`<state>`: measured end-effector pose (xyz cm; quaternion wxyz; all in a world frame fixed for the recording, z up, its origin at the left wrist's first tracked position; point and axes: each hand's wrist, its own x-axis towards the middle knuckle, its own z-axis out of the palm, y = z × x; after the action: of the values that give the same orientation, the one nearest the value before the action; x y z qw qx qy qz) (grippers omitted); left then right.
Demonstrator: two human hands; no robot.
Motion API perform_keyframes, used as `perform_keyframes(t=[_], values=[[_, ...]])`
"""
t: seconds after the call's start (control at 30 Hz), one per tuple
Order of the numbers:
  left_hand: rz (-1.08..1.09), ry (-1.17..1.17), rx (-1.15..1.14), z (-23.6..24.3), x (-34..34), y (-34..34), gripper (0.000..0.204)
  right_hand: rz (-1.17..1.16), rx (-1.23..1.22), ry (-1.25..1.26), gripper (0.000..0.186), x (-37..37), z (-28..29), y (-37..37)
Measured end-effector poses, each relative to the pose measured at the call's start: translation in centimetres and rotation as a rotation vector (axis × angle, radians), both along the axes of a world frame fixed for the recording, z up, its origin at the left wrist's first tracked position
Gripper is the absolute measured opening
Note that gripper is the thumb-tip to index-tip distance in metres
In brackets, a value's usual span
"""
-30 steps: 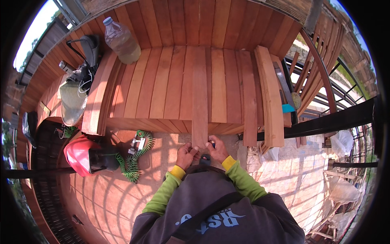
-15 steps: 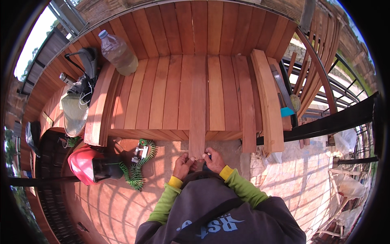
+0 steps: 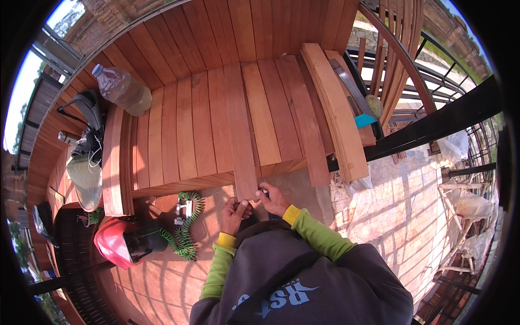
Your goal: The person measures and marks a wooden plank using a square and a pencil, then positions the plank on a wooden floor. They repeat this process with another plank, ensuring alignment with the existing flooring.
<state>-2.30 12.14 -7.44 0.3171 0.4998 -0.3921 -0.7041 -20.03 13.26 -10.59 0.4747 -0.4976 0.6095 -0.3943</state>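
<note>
A long reddish wooden board (image 3: pixel 240 124) lies on the slatted wooden bench, its near end jutting past the front edge toward me. At that end my left hand (image 3: pixel 233 215) is closed, with thumb and fingers at the board's left corner. My right hand (image 3: pixel 274 200) is closed at the right corner. A small dark thing shows between its fingers, too little visible to name. Right of this board lies a second loose board (image 3: pixel 306 122), also overhanging the edge. Beyond it rests a thicker stack of boards (image 3: pixel 335 114).
A large plastic bottle (image 3: pixel 123 91) of cloudy liquid stands at the bench's back left, near another board stack (image 3: pixel 117 162) and a cap (image 3: pixel 85 181). Below are a red machine (image 3: pixel 114 242) and a coiled green hose (image 3: pixel 186 238). A handsaw (image 3: pixel 349 89) lies at right.
The view has turned, so the bench and boards now look slanted and shifted left. Both hands stay at the board's near end; the right hand's fingers now sit around its right corner.
</note>
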Motion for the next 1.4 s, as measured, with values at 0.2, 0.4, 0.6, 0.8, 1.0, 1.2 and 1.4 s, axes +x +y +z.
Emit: perform_keyframes(t=[0.2, 0.4, 0.6, 0.8, 1.0, 1.2, 1.4], values=[[-0.014, -0.033, 0.004, -1.1, 1.5, 0.9, 0.020, -0.039, 0.056, -0.134, 0.026, -1.3, 1.5, 0.9], [-0.020, -0.041, 0.011, -1.9, 1.3, 0.9, 0.018, -0.106, 0.052, -0.076, 0.023, -2.7, 0.9, 3.0], [-0.022, -0.089, 0.074, -2.6, 1.7, 1.4, 0.019, -0.124, 0.083, -0.071, 0.021, -3.9, 1.9, 4.5], [0.010, -0.122, 0.102, -1.8, 1.2, 1.9, 0.020, -0.154, 0.100, -0.102, 0.018, -5.9, 1.1, 6.3], [0.056, -0.128, 0.121, -1.0, 1.5, 2.8, 0.018, -0.216, -0.008, -0.101, 0.017, -7.5, 1.7, 8.1], [0.116, -0.135, 0.127, -1.7, 2.3, 4.4, 0.018, -0.610, 0.189, -0.559, 0.017, -11.4, -0.2, 10.0], [0.123, -0.154, 0.093, -2.2, 2.0, 5.0, 0.018, -0.843, 0.043, -0.786, 0.031, -13.2, 2.1, 7.6]])
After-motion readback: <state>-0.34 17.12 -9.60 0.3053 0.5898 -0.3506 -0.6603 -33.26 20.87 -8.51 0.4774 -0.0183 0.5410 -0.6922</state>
